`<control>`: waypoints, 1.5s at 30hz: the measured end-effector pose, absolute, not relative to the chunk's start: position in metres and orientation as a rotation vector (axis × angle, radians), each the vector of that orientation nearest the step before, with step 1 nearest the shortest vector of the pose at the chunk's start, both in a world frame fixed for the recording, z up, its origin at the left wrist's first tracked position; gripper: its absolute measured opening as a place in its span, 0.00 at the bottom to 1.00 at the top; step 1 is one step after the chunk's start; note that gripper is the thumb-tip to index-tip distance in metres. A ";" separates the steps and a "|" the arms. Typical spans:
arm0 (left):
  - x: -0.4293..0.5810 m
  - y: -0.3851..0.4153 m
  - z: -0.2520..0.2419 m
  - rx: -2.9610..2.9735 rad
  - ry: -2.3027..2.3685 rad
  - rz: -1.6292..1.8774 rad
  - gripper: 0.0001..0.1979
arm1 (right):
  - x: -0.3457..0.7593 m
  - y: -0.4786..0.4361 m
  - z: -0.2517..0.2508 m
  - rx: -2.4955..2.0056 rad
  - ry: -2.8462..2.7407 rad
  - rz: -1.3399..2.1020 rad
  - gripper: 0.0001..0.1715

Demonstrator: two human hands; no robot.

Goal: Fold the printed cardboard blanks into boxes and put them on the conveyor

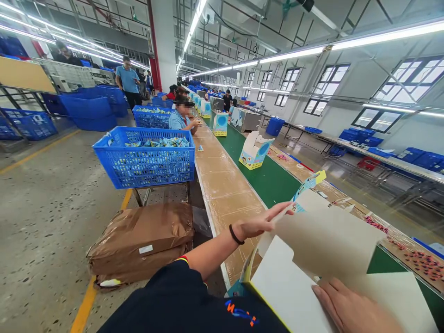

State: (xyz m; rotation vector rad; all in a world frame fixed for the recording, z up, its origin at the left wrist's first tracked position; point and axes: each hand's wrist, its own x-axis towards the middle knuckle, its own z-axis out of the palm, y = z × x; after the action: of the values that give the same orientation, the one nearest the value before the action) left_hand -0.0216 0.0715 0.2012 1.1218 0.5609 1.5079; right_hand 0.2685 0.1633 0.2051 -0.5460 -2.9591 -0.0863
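A partly unfolded cardboard carton, blank pale inside and printed blue and yellow outside, is spread before me over the near end of the table. My left hand, a black band on its wrist, grips the carton's upper left edge with fingers stretched along it. Low at the right, my right hand lies flat on the inner white flaps, slightly blurred, fingers close together. Farther up the green conveyor belt stands an opened printed carton with its top flaps raised.
A blue basket of small blue packets stands left of the brown tabletop. Below it lies a brown wrapped bundle. A seated co-worker is farther along. Small pink and dark pieces lie beyond the belt.
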 end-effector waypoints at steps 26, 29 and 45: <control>-0.042 0.158 0.187 1.191 1.115 1.210 0.26 | 0.196 0.156 0.255 -0.586 -3.078 0.636 0.22; -0.041 0.172 0.205 1.248 1.114 1.116 0.29 | 0.213 0.173 0.269 -0.513 -3.013 0.852 0.24; 0.018 0.232 0.133 1.134 1.583 1.168 0.20 | 0.266 0.176 0.146 -1.119 -2.134 0.405 0.19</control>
State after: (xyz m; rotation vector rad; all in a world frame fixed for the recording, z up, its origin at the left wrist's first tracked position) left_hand 0.0178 0.2319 0.1326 1.1338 1.5829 1.1684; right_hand 0.2659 0.1762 0.1460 -1.1186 -2.1336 0.4051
